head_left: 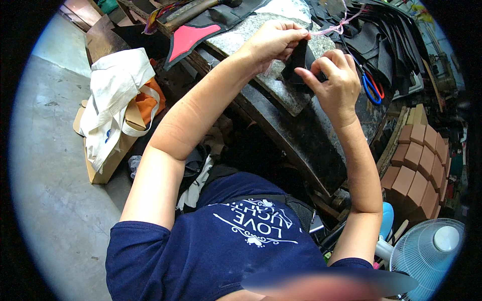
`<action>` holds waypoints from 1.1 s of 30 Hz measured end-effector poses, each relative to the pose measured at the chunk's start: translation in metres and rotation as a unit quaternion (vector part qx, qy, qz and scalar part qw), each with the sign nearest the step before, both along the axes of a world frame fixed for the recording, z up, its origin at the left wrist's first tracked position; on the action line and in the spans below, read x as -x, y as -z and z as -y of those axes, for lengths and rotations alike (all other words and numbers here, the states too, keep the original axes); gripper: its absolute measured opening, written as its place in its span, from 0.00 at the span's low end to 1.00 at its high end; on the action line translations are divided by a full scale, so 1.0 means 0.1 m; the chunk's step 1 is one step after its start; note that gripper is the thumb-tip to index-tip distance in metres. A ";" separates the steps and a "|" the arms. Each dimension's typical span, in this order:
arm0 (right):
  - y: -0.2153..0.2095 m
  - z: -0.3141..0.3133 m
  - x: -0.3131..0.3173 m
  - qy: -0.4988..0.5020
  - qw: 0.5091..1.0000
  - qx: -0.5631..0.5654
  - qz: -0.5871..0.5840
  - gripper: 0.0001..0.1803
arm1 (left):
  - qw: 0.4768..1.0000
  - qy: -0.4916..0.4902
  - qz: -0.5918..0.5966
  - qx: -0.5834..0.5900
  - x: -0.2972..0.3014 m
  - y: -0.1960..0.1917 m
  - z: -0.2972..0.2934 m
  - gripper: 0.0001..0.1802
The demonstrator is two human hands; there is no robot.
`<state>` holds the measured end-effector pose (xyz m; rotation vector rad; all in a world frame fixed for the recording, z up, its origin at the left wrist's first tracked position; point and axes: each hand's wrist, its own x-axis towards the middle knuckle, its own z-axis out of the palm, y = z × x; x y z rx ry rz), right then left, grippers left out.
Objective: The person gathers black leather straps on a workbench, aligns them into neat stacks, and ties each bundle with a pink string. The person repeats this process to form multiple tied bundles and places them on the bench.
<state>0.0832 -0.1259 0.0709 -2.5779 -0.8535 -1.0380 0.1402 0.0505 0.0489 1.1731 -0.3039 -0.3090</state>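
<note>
My left hand [278, 42] is closed, thumb and forefinger pinching the top of a narrow black strip of material [299, 56]. A thin pink string [335, 29] runs right from beside those fingertips and has a knot in it. My right hand [335, 83] is at the strip's lower right side with bent fingers and the thumb stretched toward the strip. It appears to grip the strip's edge, though the fingertips are partly hidden. Both hands are above a grey speckled stone slab [296, 103] on a dark workbench [314, 150]. Scissors [371, 90] with blue and red handles lie right of my right hand.
Black sheets [396, 42] are piled at the far right. A pink piece with black edging [193, 40] and a hammer [196, 14] lie far left on the bench. Brown blocks [416, 160] and a fan [427, 256] stand right. A white cloth bag [115, 83] rests on cardboard at left.
</note>
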 end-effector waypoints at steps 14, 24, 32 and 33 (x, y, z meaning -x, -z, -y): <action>-0.05 0.09 -0.43 -0.024 0.906 -0.235 -0.351 0.14 | 0.998 -0.029 0.032 -0.042 -0.01 -0.09 0.01 0.09; 0.10 0.16 -0.64 0.057 0.929 -0.189 -0.312 0.21 | 0.996 -0.023 0.041 -0.073 0.01 -0.12 0.02 0.09; -0.01 0.11 -0.53 -0.206 0.812 -0.437 -0.327 0.16 | 0.995 -0.019 0.059 -0.079 -0.01 -0.05 0.03 0.10; -0.01 0.13 -0.53 -0.193 0.792 -0.470 -0.338 0.16 | 0.994 -0.027 0.068 -0.080 -0.02 -0.02 0.02 0.11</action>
